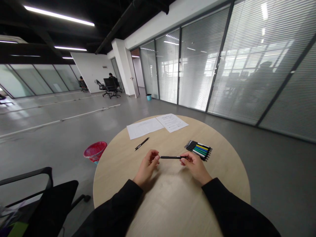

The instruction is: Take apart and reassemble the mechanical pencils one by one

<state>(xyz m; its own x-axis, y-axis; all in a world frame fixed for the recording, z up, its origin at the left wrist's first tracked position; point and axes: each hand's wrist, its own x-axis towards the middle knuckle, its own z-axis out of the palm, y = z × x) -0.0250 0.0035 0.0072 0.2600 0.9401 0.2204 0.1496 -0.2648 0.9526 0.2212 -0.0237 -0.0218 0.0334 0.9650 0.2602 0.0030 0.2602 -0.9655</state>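
A black pen is held level above the round wooden table, one end in each hand. My left hand pinches its left end between thumb and fingers. At the other end, the thumb and fingers of my right hand close on the tip. Just beyond my right hand lies a row of several pens with black, white, yellow, blue and green barrels, side by side. A single dark pen rests apart from them, farther from me than my left hand.
Two printed paper sheets lie at the far side of the round table. A red waste bin stands on the floor at left, and a black office chair is nearer. Glass partitions with blinds line the right.
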